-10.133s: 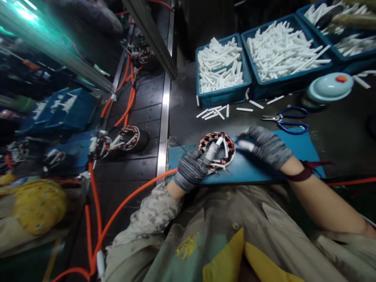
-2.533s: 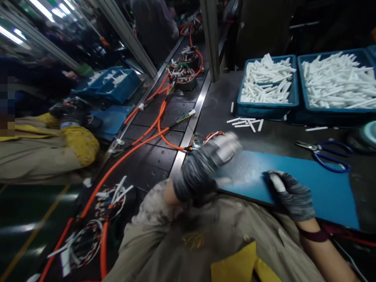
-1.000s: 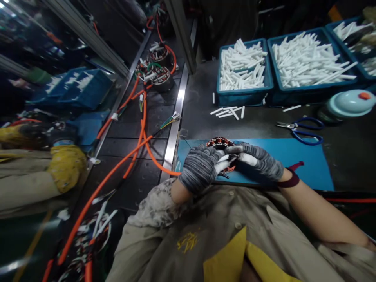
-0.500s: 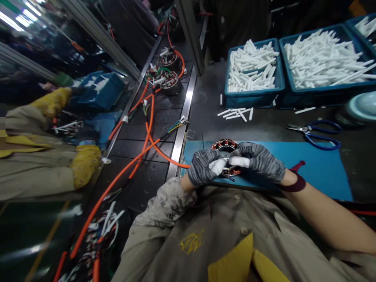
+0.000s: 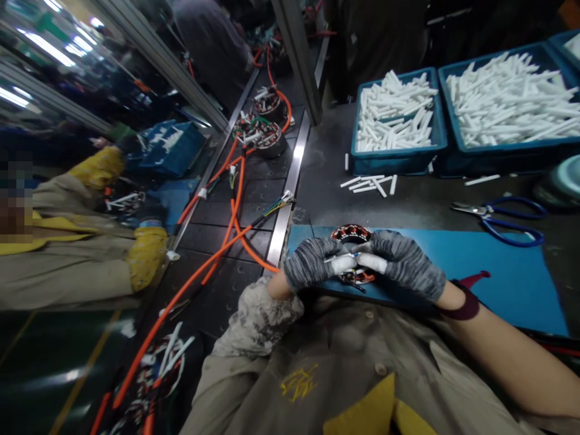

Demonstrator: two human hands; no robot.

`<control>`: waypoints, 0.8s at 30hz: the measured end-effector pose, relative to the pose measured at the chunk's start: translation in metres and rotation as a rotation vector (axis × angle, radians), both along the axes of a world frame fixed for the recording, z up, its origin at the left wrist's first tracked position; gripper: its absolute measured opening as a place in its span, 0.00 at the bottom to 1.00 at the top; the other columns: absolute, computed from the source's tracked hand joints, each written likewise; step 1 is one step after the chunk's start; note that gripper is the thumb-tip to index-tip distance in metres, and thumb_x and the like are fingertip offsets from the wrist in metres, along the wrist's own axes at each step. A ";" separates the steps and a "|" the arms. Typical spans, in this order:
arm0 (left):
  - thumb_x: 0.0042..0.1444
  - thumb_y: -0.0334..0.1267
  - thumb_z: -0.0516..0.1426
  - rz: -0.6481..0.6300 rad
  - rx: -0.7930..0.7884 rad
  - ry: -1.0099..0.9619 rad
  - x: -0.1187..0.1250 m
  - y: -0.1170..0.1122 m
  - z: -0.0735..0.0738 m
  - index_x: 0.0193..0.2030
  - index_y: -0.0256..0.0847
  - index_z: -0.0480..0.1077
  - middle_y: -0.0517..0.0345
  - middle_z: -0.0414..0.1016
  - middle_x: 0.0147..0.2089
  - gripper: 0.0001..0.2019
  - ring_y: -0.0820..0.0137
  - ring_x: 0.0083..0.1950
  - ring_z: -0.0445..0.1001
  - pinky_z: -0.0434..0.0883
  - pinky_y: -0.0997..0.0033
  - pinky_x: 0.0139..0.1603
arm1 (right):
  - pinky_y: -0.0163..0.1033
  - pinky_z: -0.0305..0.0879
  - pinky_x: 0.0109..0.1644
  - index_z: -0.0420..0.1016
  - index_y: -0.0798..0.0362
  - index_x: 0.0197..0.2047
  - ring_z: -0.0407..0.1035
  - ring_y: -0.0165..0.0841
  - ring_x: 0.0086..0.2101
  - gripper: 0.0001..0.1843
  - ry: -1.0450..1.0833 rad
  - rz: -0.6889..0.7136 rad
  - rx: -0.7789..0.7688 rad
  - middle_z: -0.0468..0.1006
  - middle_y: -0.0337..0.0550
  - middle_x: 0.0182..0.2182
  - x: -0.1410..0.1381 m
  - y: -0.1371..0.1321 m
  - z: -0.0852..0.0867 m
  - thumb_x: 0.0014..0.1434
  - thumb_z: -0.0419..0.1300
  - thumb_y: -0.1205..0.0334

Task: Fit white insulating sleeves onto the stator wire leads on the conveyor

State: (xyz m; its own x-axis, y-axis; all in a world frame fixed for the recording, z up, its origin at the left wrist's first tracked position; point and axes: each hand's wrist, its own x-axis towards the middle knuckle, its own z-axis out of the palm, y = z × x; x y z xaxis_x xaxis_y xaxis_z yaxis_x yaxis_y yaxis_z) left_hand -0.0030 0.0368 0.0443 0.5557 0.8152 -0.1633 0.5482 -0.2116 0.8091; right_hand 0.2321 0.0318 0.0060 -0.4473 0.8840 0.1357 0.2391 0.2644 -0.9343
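Observation:
Both my hands wear grey striped gloves with white-wrapped fingertips, and they meet over a motor stator (image 5: 351, 232) with copper-red windings. Pinched at the tips of my left hand (image 5: 312, 263) is a thin white tube (image 5: 335, 258), pointing toward the other hand. My right hand (image 5: 402, 261) is closed too, thumb and finger pressed together at the tube's far end. A tiny blue bit, perhaps a wire, shows between the fingertips; what the right fingers grip is mostly hidden. Below them, loose leads (image 5: 362, 277) stick out of the stator, which lies on a blue mat (image 5: 457, 254).
Blue bins (image 5: 399, 163) of white tubes stand at the back right, with loose tubes (image 5: 369, 183) before them. Blue-handled scissors (image 5: 512, 222) and a jar (image 5: 564, 181) lie right. Leftward, a conveyor (image 5: 249, 205) carries stators and orange cables (image 5: 199, 255); a co-worker's yellow sleeve (image 5: 148, 257) is beyond.
The view has shifted a little, so the bench appears lower and farther right. My hands stay pinched over the stator, and the thin white tube at the left fingertips now shows more plainly.

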 end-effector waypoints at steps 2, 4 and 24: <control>0.64 0.49 0.60 -0.035 0.012 0.052 0.002 0.004 0.003 0.47 0.40 0.82 0.56 0.84 0.41 0.16 0.67 0.42 0.81 0.74 0.70 0.47 | 0.43 0.75 0.46 0.86 0.44 0.47 0.80 0.38 0.39 0.15 -0.018 -0.002 0.033 0.87 0.42 0.40 0.002 0.000 -0.002 0.66 0.63 0.48; 0.65 0.51 0.60 -0.076 0.037 0.125 0.003 0.006 0.007 0.48 0.42 0.82 0.56 0.84 0.41 0.17 0.67 0.44 0.81 0.74 0.70 0.49 | 0.43 0.75 0.46 0.86 0.44 0.47 0.80 0.38 0.39 0.16 -0.020 0.009 0.014 0.87 0.43 0.41 0.005 0.001 -0.003 0.66 0.62 0.47; 0.67 0.51 0.56 -0.174 0.421 0.745 0.062 -0.004 0.036 0.46 0.44 0.80 0.49 0.83 0.44 0.16 0.53 0.54 0.76 0.68 0.45 0.58 | 0.50 0.80 0.45 0.85 0.48 0.37 0.81 0.45 0.37 0.22 0.028 -0.167 -0.199 0.86 0.48 0.36 0.038 0.002 -0.013 0.49 0.73 0.38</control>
State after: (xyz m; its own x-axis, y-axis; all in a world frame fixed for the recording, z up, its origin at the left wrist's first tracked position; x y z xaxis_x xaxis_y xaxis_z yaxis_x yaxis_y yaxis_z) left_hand 0.0589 0.0324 0.0801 0.5463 0.8032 -0.2376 0.8356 -0.5422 0.0884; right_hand 0.2700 0.0338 -0.0070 -0.2910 0.9559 -0.0385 0.2377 0.0333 -0.9708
